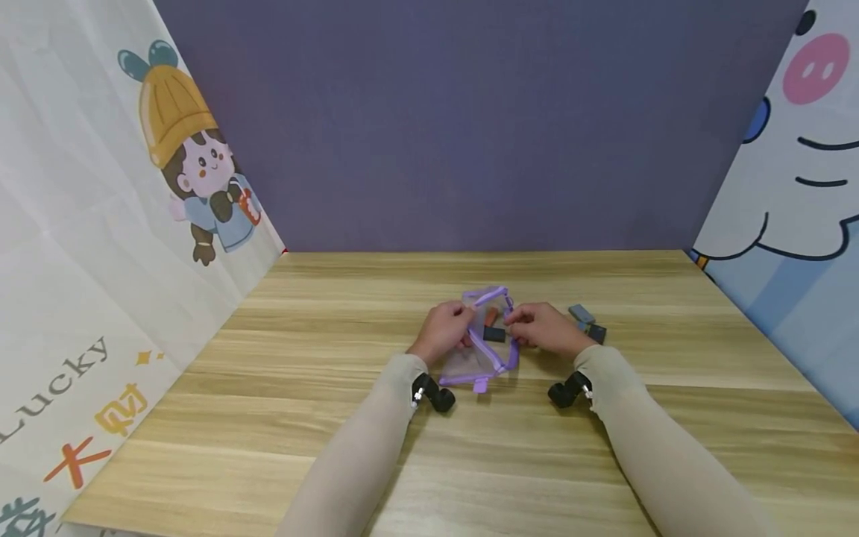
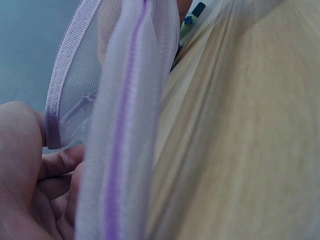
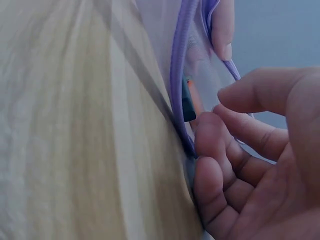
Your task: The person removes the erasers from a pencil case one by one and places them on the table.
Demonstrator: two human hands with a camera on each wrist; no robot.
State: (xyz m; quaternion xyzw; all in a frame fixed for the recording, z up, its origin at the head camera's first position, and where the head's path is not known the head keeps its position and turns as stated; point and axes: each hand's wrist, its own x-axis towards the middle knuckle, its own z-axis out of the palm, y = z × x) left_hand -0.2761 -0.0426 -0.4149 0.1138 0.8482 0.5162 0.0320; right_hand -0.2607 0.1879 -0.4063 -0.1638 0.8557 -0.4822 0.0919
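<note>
A see-through mesh zipper pouch [image 1: 463,363] with purple edging lies on the table, its mouth spread apart. My left hand [image 1: 443,328] pinches one edge of the mouth; in the left wrist view the purple zipper band [image 2: 117,145] covers part of that hand's fingers. At the opposite edge is my right hand [image 1: 545,328], fingers bent, with nothing visible between them in the right wrist view. Within the pouch are a small dark block [image 1: 494,335] and an orange piece [image 1: 492,317]. Their exact kind is too small to tell.
Right of the pouch, beyond my right hand, lie a grey-blue block [image 1: 581,314] and a black block [image 1: 596,333], with a bluish piece partly hidden between them. A dark panel [image 1: 429,127] stands along the table's back edge, and printed cloths hang at both sides.
</note>
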